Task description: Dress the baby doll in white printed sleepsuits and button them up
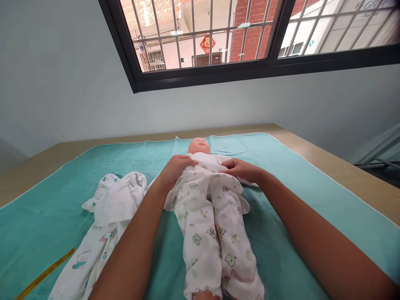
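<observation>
A baby doll (199, 145) lies on its back, head toward the wall, dressed in a white top and white baby pants (203, 225) printed with small bears. My left hand (178, 168) is closed at the waistband on the doll's left-of-picture side, thumb pointing inward over the cloth. Across from it, my right hand (239, 168) pinches the waistband at the other side. The shirt's lower edge spreads out beside the hips. Only a bit of the doll's foot shows at the bottom edge.
A second set of white baby clothes (115, 204) lies left of the doll. Near it is a yellow measuring tape (46, 273). A teal cloth (290, 200) covers most of the wooden table (308, 146), which stands against a wall under a barred window (203, 71).
</observation>
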